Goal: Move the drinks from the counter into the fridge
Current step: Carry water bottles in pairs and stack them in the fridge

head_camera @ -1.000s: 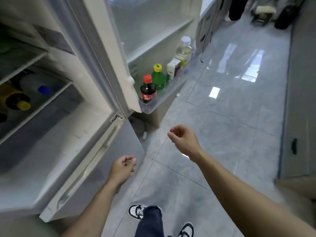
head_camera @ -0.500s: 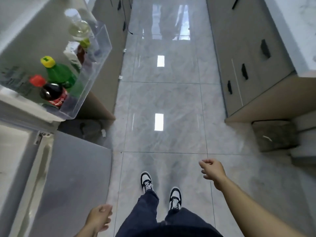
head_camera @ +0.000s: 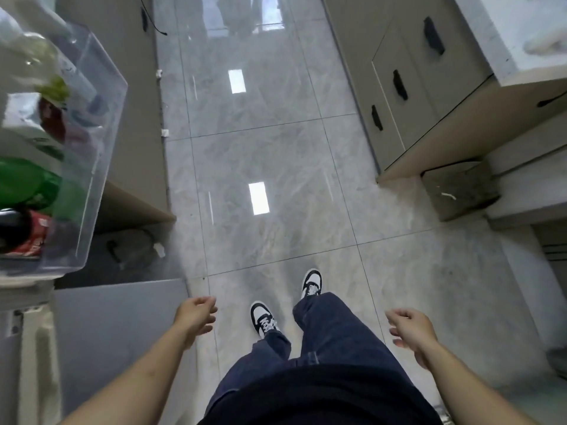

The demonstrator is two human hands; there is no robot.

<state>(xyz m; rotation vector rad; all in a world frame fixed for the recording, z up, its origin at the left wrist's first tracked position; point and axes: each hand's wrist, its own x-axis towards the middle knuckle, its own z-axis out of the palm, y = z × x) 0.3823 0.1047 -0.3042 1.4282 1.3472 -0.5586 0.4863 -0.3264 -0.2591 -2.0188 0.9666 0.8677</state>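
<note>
Hands are empty: left hand [head_camera: 196,314] and right hand [head_camera: 411,331] hang loosely curled. Next drink should be fetched from the table [head_camera: 503,38], gripped around its body, kept upright.

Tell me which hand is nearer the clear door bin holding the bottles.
Left. The left hand hangs just below and right of the door bin; the right hand is far across the floor, beyond both legs.

Grey marbled floor tiles [head_camera: 276,154], black-and-white shoes [head_camera: 263,318], dark blue trousers [head_camera: 331,342], green bottle [head_camera: 27,187].
</note>
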